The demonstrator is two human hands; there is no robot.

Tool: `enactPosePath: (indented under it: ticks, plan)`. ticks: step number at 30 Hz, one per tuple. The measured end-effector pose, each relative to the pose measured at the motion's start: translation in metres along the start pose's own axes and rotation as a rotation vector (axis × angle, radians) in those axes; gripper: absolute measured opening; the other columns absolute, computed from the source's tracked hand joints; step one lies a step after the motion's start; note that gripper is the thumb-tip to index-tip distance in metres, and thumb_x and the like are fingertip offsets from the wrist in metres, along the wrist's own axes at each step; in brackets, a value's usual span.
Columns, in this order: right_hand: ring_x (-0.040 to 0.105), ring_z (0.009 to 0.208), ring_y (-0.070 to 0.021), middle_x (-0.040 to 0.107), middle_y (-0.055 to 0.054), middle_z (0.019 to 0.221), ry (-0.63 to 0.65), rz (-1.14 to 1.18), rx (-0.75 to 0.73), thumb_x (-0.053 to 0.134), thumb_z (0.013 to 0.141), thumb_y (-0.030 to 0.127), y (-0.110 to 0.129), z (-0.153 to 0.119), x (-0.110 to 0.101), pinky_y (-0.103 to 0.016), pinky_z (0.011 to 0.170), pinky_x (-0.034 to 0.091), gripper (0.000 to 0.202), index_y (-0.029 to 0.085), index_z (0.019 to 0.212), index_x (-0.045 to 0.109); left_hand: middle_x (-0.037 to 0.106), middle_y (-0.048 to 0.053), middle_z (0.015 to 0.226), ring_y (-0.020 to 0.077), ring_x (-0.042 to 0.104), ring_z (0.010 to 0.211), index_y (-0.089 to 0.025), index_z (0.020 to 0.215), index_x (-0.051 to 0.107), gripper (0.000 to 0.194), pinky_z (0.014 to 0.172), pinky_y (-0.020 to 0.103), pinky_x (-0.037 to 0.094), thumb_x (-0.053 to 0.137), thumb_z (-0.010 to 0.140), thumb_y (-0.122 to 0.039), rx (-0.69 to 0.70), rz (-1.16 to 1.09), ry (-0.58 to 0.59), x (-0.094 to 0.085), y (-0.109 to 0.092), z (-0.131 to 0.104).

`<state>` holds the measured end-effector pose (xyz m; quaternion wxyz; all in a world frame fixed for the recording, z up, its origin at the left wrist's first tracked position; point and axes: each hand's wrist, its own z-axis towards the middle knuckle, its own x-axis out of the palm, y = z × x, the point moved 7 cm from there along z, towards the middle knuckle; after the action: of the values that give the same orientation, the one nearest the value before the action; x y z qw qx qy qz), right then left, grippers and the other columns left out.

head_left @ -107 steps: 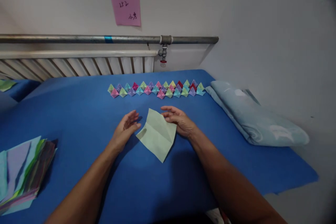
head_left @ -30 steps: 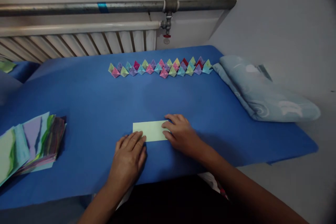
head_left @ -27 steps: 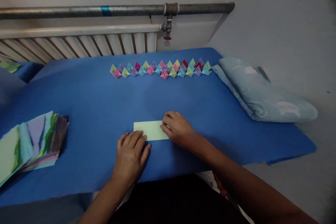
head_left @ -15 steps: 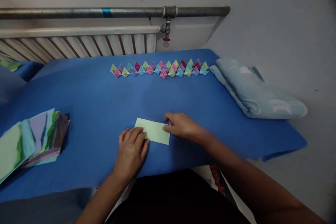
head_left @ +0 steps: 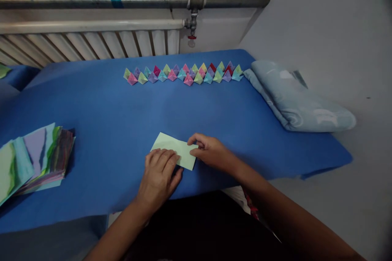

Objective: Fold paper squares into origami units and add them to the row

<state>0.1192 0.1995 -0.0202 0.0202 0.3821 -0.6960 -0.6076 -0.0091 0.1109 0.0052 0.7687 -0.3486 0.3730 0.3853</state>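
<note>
A pale green sheet of folded paper (head_left: 185,153) lies on the blue-covered surface, slightly bowed near its middle. Across its lower left part rests my left hand (head_left: 161,169), fingers stretched out side by side, with the thumb apart at the near edge. My right hand (head_left: 211,151) has the paper's right end between thumb and index finger. Part of the sheet is hidden beneath my left fingers.
Several folded paper pieces in many colours (head_left: 188,79) stand in rows toward the back. A stack of coloured paper (head_left: 36,151) lies at the left, a folded blanket (head_left: 294,98) at the right. Behind are a radiator (head_left: 101,45) and a pipe (head_left: 153,1).
The paper has turned a little clockwise and now bows in the middle. My left hand has slid rightward over it. The whole view has shifted slightly.
</note>
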Motion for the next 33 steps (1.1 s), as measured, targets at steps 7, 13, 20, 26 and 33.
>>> enactPosePath:
  ticks: [7,13,20,26,33]
  plan:
    - [0.058,0.083,-0.0171,0.064,-0.004,0.088,-0.196,-0.332,-0.264,0.047,0.086,0.015,0.013,-0.025,-0.015,-0.032,0.078,0.045,0.019,0.02,0.093,0.065,0.072,0.004,0.099,0.0192,0.062,0.094,-0.018,0.1,0.063,0.012,0.095,0.04,0.039,0.055,0.091,-0.016,-0.032,0.003,0.025,0.006,0.004,-0.003]
    - [0.057,0.101,-0.0221,0.062,-0.01,0.115,-0.19,-0.478,-0.429,0.053,0.08,0.008,0.002,-0.031,-0.006,-0.042,0.089,0.045,0.028,0.021,0.1,0.068,0.071,0.005,0.1,0.0199,0.061,0.094,-0.018,0.1,0.064,0.014,0.096,0.04,0.038,0.054,0.091,-0.017,-0.047,0.016,0.028,0.007,0.005,-0.003]
    - [0.057,0.104,-0.0229,0.063,-0.01,0.114,-0.215,-0.506,-0.425,0.054,0.087,0.017,-0.005,-0.023,-0.011,-0.042,0.089,0.045,0.015,0.02,0.089,0.069,0.07,0.005,0.093,0.0213,0.06,0.09,-0.02,0.092,0.067,0.012,0.091,0.041,0.038,0.055,0.09,-0.018,-0.124,0.0,0.04,0.007,0.009,0.001]
    - [0.057,0.106,-0.0225,0.064,-0.009,0.115,-0.194,-0.471,-0.395,0.056,0.087,0.019,-0.006,-0.019,-0.014,-0.042,0.091,0.043,0.011,0.02,0.086,0.067,0.068,0.005,0.087,0.0221,0.058,0.086,-0.019,0.086,0.067,0.016,0.085,0.04,0.037,0.052,0.092,-0.024,-0.221,-0.012,0.087,0.01,0.013,0.005]
    - [0.057,0.107,-0.0228,0.066,-0.008,0.113,-0.225,-0.448,-0.356,0.059,0.087,0.023,-0.007,-0.015,-0.014,-0.042,0.091,0.041,0.009,0.02,0.081,0.065,0.065,0.003,0.078,0.0204,0.056,0.079,-0.02,0.08,0.063,0.02,0.08,0.038,0.034,0.05,0.093,-0.027,-0.289,0.01,0.119,0.014,0.019,0.004]
